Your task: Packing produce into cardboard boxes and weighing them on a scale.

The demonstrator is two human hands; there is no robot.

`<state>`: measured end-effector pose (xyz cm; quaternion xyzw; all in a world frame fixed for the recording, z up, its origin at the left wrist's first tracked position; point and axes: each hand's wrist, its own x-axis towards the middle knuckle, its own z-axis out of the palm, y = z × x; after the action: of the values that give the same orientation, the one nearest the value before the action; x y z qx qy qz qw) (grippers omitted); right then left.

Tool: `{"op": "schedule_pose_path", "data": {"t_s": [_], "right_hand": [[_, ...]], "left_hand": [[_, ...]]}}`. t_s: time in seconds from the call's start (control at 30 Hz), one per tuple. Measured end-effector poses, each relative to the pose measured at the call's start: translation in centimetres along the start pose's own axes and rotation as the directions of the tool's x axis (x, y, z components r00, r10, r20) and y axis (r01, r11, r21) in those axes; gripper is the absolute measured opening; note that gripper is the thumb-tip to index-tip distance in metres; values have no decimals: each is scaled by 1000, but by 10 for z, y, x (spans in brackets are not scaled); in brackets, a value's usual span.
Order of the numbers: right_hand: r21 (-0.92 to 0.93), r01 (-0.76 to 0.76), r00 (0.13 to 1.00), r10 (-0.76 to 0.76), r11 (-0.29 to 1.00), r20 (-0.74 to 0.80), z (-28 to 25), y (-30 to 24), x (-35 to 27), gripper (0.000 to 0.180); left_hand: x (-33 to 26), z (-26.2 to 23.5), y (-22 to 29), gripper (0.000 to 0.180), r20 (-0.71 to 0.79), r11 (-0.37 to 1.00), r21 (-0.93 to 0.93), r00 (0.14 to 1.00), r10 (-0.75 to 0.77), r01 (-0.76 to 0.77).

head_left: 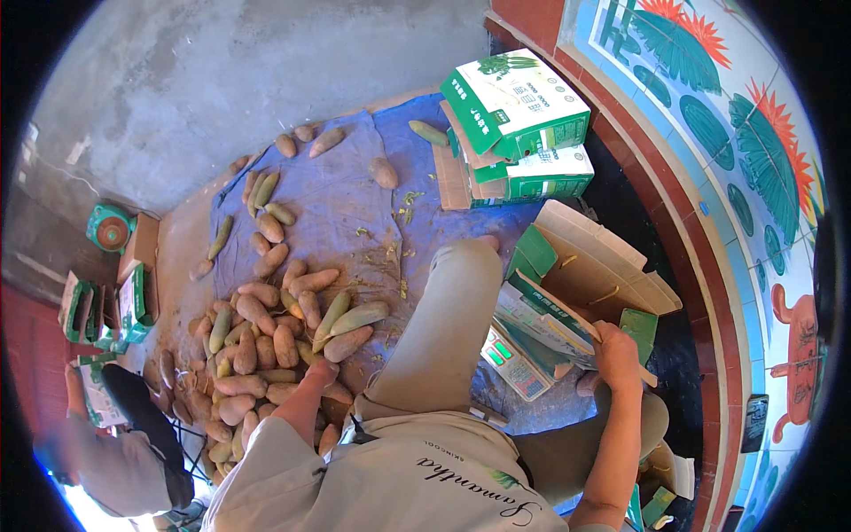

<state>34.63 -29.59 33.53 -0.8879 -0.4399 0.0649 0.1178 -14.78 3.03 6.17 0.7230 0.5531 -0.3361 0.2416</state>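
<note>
My left hand reaches down onto the near right edge of a heap of brown, elongated vegetables, with a few green ones among them. A brown vegetable lies right against it. Its fingers are small and partly hidden, so their grip does not show. On my right, an open green and white cardboard box stands tilted with its flaps spread. My right hand is closed on the near edge of that box. Beside the box's near left corner is a digital display panel lit in green.
Two stacked green and white boxes stand at the far right of a blue sheet. More vegetables lie scattered on the sheet. At the left are folded boxes, a turquoise round appliance and another person. A tiled wall curves along the right.
</note>
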Motion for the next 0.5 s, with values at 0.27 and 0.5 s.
{"op": "schedule_pose_path", "data": {"t_s": [0.27,0.5], "right_hand": [[22,20,1000,-20,1000,1,1,-1,6,10],[42,-42,999,41,998,16,-1,1,5,12]], "left_hand": [[-22,44,-45,37,151,959,283,988,-35,-9],[-76,22,-8,47,211,911,412,974,-79,-15]]}}
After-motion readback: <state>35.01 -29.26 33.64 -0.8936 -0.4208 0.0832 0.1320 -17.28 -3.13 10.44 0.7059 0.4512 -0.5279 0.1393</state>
